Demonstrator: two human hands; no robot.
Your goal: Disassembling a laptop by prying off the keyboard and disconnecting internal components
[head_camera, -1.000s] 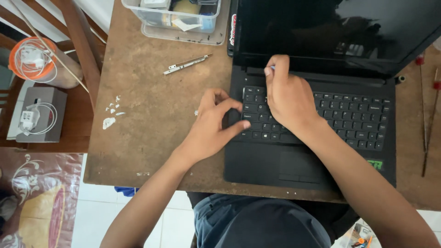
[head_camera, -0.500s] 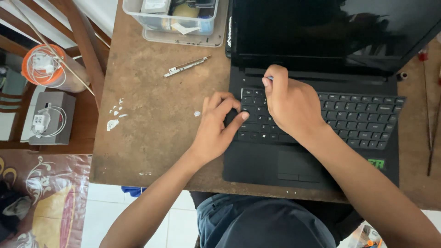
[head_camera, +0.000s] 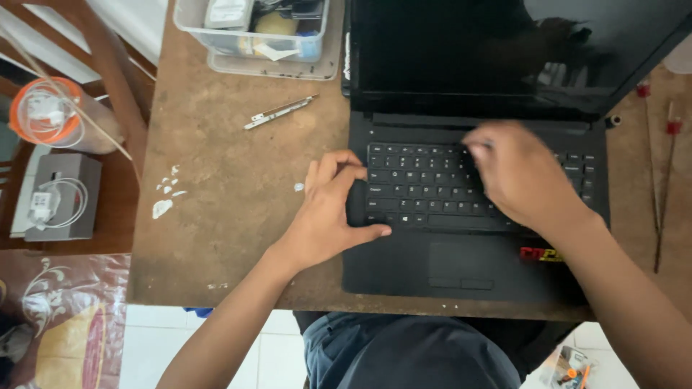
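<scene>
black keys (head_camera: 425,191) under blurred right hand (head_camera: 519,176)

Clear plastic bin (head_camera: 216,32), metal strip (head_camera: 280,112)

- The laptop screen (head_camera: 504,50) is standing at the top, big, flat and black.
- A red and yellow sticker (head_camera: 540,254) is sitting beside the touchpad.
- A clear plastic box (head_camera: 252,32) is sitting left of the screen.
</scene>
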